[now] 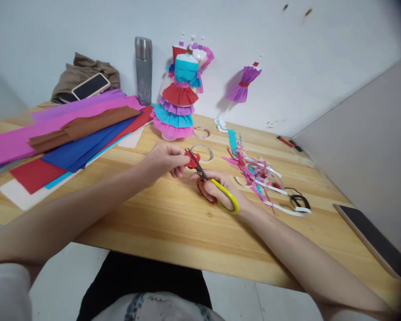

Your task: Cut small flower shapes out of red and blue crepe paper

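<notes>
Between its thumb and fingers, my left hand (165, 159) pinches a small piece of red paper (193, 159). My right hand (218, 187) grips a pair of scissors (225, 195) with one yellow handle loop and one red loop. The scissor blades are slightly parted and lie at the red paper, pointing toward my left fingers; whether they are cutting into it cannot be made out. Just behind my hands lies a roll of tape (209, 154), with a second tape ring (202, 132) beyond it. A small dress form (183, 93) in tiered coloured paper stands behind them.
Layered coloured paper sheets (90, 133) cover the left side, near a phone (91, 86), brown cloth (87, 67) and a bottle (143, 71). Paper scraps (254, 171) lie right of my hands. A purple-dressed form (243, 84) stands behind; a dark tablet-like slab (370, 236) lies far right.
</notes>
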Tool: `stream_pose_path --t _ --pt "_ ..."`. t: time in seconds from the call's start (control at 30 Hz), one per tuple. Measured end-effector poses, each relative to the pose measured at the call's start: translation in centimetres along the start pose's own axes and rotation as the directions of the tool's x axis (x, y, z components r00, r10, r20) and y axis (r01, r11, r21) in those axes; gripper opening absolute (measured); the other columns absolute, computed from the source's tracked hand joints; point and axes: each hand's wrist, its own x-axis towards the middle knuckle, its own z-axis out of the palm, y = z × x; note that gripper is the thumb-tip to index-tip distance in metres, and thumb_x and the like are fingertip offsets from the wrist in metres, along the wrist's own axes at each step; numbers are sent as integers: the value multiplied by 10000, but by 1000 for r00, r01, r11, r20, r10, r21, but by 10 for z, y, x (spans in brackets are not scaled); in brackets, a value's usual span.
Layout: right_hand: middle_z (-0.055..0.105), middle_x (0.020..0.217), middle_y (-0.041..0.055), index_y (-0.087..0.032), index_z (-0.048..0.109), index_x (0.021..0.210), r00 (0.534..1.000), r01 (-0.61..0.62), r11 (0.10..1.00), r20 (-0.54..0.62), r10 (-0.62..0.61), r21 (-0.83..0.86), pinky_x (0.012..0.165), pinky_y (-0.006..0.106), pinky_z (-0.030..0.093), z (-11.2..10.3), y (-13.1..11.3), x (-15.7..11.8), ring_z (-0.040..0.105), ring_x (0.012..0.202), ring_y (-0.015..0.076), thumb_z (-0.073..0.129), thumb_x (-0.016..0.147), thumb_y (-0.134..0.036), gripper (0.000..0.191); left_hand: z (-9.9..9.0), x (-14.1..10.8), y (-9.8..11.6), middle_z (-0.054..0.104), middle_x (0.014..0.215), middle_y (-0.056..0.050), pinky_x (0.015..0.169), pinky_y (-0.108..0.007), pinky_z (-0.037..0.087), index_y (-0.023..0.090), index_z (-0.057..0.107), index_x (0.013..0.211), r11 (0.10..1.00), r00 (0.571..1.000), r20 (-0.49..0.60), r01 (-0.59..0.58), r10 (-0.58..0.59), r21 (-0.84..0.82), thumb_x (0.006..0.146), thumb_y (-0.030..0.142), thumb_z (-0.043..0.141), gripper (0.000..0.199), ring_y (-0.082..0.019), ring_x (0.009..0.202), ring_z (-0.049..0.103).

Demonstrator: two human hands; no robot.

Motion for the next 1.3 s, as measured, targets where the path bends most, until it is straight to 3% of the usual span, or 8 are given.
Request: stream_pose_path --t 0.43,0.83,1.3 --pt "429 527 -83 -121 700 1127 1000 26 1000 -5 -26 -10 428 236 253 1 2 1 354 425 83 587 909 -755 680 -2 1 1 622 497 -9 475 -177 456 151 597 508 999 999 36 -16 14 41 809 115 632 305 -76 439 555" --pt "432 499 -85 -135 694 1028 999 16 1000 -43 -15 17 415 232 263 4 0 1 360 396 77 599 879 -783 671 0 0 -2 639 520 -17 486 -176 460 148 609 520 1000 1000 25 3 -3 -30 814 140 653 298 -81 462 576" --pt "426 510 -87 -139 699 1057 999 13 1000 -35 -12 16 411 229 263 3 2 2 353 398 77 590 904 -753 642 0 -1 0 624 506 -14 480 -179 450 148 608 514 999 1000 23 14 -13 -33 823 130 649 312 -81 453 559"
